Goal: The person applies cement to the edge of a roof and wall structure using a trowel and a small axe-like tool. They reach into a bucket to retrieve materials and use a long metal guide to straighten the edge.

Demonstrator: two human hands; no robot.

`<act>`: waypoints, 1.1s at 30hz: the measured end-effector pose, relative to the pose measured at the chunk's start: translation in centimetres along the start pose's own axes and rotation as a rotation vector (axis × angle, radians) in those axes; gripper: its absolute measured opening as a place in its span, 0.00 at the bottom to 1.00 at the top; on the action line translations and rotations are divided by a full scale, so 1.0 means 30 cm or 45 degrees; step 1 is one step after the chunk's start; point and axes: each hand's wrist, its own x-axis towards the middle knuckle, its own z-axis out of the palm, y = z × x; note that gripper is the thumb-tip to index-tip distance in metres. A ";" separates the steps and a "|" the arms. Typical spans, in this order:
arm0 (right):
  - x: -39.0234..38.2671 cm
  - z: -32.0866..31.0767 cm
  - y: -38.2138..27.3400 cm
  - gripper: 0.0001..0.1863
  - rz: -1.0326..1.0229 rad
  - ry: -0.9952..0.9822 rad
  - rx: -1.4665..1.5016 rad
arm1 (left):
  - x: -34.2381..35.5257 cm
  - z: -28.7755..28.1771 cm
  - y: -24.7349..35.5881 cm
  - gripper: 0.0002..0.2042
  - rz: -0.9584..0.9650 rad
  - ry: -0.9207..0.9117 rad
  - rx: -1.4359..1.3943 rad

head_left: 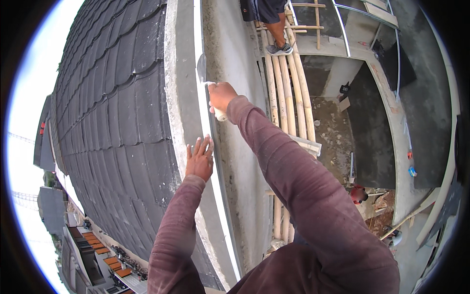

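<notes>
My right hand (223, 96) is closed round the pale handle of a trowel (201, 67). The trowel's grey metal blade points away from me, lying along the edge of a wall top (186, 93) of smooth grey cement. A long, straight, light-coloured strip (219, 201) runs along that edge, shining white in the daylight. Nearer to me, my left hand (199, 159) lies flat on the cement with its fingers stretched out, the fingertips at the strip. Part of the trowel is hidden by my right fist.
Dark roof tiles (117, 98) slope away on the left. To the right, bamboo poles (289, 93) form a scaffold beside the wall, where another person's shoe (279, 50) stands. Beyond them is a deep drop to a rough floor (333, 132), with a person in red (358, 194) below.
</notes>
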 end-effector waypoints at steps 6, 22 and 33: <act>-0.038 0.007 0.000 0.22 0.022 -0.142 -0.437 | 0.000 0.024 0.004 0.30 0.001 0.069 -0.049; -0.034 0.082 0.057 0.24 0.140 -0.015 -0.453 | 0.020 -0.018 0.033 0.32 -0.038 -0.022 -0.023; -0.152 0.108 0.024 0.29 0.248 0.078 0.098 | 0.005 -0.022 0.025 0.30 -0.073 -0.055 -0.055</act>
